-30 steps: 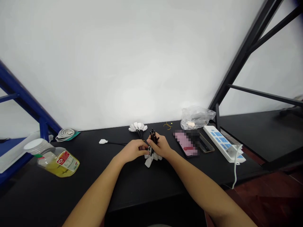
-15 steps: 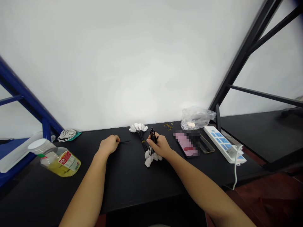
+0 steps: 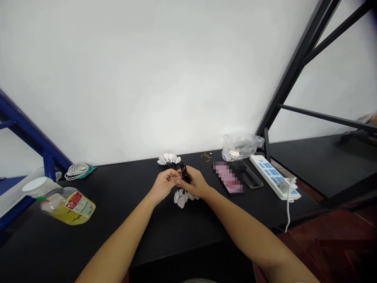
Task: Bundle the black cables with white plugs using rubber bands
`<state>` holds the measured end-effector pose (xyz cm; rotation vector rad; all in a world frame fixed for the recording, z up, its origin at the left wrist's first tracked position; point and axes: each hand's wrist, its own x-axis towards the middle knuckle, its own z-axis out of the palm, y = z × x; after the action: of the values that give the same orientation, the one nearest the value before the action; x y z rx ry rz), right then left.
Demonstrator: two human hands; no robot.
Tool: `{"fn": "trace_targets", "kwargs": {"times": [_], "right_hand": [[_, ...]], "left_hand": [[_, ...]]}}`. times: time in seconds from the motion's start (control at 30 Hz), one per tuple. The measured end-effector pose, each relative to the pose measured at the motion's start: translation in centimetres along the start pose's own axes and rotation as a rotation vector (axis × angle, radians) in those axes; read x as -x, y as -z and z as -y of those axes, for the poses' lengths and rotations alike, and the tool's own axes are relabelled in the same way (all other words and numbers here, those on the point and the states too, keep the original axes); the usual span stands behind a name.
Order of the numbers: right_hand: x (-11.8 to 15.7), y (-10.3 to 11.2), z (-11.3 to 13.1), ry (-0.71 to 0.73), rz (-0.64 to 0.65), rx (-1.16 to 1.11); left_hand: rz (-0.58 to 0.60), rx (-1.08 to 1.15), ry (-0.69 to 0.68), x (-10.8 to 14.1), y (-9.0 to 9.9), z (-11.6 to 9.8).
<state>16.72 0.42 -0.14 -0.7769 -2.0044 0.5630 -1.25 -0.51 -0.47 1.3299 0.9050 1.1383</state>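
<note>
At the middle of a black counter, the right hand is closed around a bundle of black cables, whose white ends fan out on the near side. The left hand meets it, fingers bent; whether it pinches a cable cannot be told. If the right grip loosens, cables could slip out and scatter. A second bundle with white ends lies just beyond the hands, so the two could snag or mix if the hands push farther.
</note>
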Motion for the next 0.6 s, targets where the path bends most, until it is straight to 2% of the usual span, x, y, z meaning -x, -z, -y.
{"fn": "trace_targets", "kwargs": {"times": [0.1, 0.2, 0.3, 0.37, 0.47, 0.6], "right_hand": [[0.0, -0.1, 0.1, -0.027, -0.049, -0.018], [0.0, -0.5, 0.3, -0.037, -0.084, -0.095], [0.2, -1.0, 0.5, -0.045, -0.128, -0.208], [0.1, -1.2, 0.9, -0.028, -0.131, -0.231], [-0.2, -0.8, 1.6, 0.065, -0.096, -0.15], [-0.8, 0.7, 2.1, 0.146, -0.1, -0.04]], "left_hand": [[-0.066, 0.121, -0.001, -0.2, 0.2, 0.8], [-0.009, 0.148, -0.125, -0.2, 0.6, 1.0], [0.141, 0.03, -0.236, 0.5, 0.0, 0.9], [0.193, -0.1, -0.232, 1.1, -0.5, 0.9], [0.197, -0.255, -0.188, 1.6, -1.0, 1.1], [0.209, -0.317, -0.19, 1.4, -1.2, 0.8]]}}
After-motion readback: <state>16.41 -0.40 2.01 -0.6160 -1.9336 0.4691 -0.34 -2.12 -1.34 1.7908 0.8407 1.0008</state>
